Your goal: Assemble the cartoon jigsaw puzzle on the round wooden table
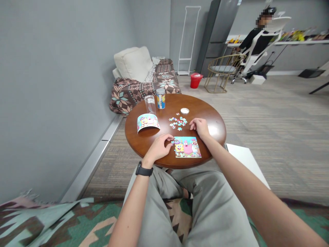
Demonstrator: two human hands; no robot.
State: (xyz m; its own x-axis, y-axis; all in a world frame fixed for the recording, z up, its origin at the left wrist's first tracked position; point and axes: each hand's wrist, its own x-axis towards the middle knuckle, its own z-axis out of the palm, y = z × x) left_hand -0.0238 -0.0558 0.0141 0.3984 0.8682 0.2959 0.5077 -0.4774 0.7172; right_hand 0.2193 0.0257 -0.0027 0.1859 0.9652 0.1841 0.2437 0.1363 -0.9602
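A partly joined jigsaw puzzle (188,147) with bright cartoon figures lies near the front edge of the round table. My left hand (160,146) is at its left edge, thumb and fingertips closed around a small puzzle piece (172,142). To the right of the loose puzzle pieces (178,122), my right hand (199,126) rests on the tabletop, its fingers loosely bent and apart, with nothing visible in them. A curved picture card (148,122) with a similar cartoon scene stands on the left side of the table.
Toward the back of the brown table (205,106) stand a clear glass (150,104) and a printed can (160,99). A round lid (184,110) lies behind the pieces. Beyond are a covered sofa (167,73), a red bin (196,81) and a seated person (253,37).
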